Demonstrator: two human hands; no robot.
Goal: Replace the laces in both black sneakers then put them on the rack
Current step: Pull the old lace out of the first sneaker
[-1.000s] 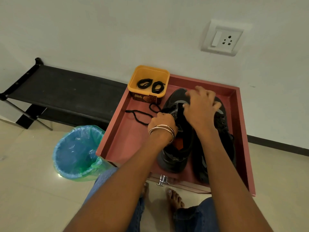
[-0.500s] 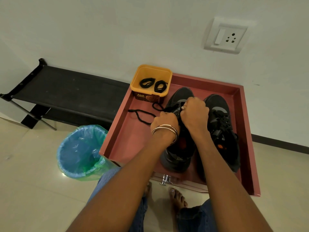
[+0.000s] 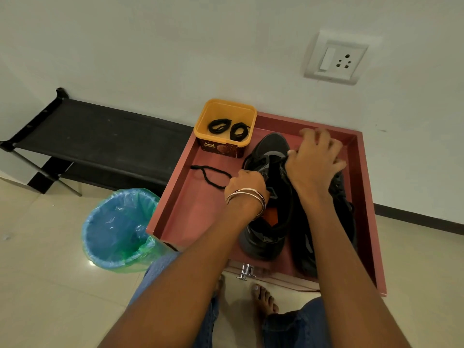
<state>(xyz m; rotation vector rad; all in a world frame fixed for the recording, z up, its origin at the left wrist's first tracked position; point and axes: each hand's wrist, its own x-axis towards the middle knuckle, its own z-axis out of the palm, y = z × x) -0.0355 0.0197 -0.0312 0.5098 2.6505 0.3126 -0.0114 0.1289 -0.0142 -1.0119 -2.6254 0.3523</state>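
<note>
Two black sneakers stand side by side in a pink tray [image 3: 190,197]. The left sneaker [image 3: 272,146] points its toe at the wall. My left hand [image 3: 247,183], bangles on the wrist, grips that sneaker's left side by the eyelets. My right hand [image 3: 316,162] hovers over the tongue, thumb and forefinger pinching the black lace there and the other fingers spread. My right arm hides most of the right sneaker [image 3: 339,194]. A loose black lace [image 3: 209,173] trails left across the tray and runs under my left hand. The black rack [image 3: 100,136] stands at the left wall.
A yellow tub [image 3: 204,114] at the tray's back left corner holds two coiled black laces [image 3: 229,128]. A blue bin with a green liner [image 3: 118,229] stands on the floor left of the tray. A wall socket [image 3: 335,60] is above. My bare feet are below the tray's front.
My right hand has lifted from a closed fist at the eyelets, moved right and back, and spread its fingers. The loose lace has shifted a little. My left hand stays on the sneaker.
</note>
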